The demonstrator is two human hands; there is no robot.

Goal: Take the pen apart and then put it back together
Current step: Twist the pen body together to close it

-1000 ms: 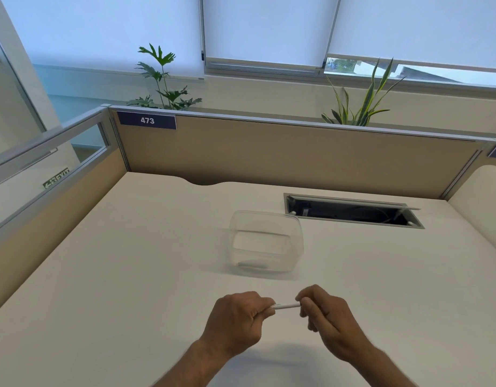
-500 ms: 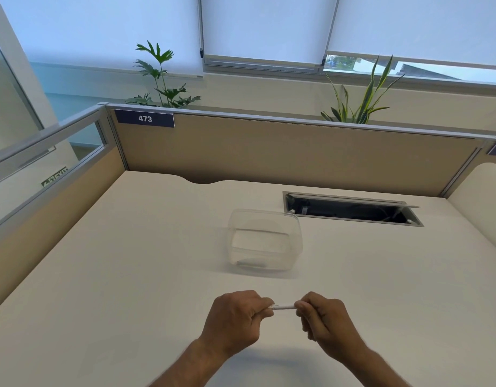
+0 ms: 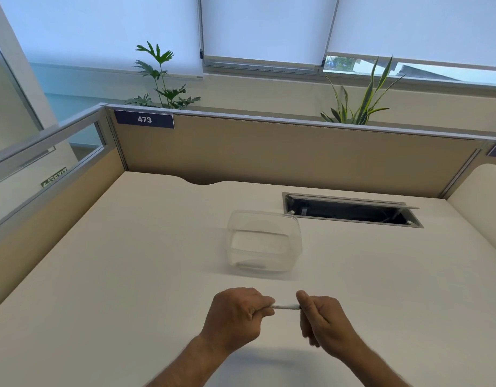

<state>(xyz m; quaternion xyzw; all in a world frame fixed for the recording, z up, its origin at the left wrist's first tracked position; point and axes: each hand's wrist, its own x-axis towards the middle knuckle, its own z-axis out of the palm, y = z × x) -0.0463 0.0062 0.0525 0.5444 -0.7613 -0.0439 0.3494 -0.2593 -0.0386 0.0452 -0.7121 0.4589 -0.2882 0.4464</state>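
Both hands grip the white pen [image 3: 286, 306] above the desk [image 3: 129, 275], left hand [image 3: 235, 317] and right hand [image 3: 323, 321] fingers closed around opposite ends.

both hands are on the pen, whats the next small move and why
Probably twist or pull the two ends apart: the left hand and right hand each grip one end of the white pen, which looks in one piece, held above the desk.

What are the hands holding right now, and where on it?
A white pen, held level above the desk: the left hand grips one end, the right hand the other. Only its middle shows.
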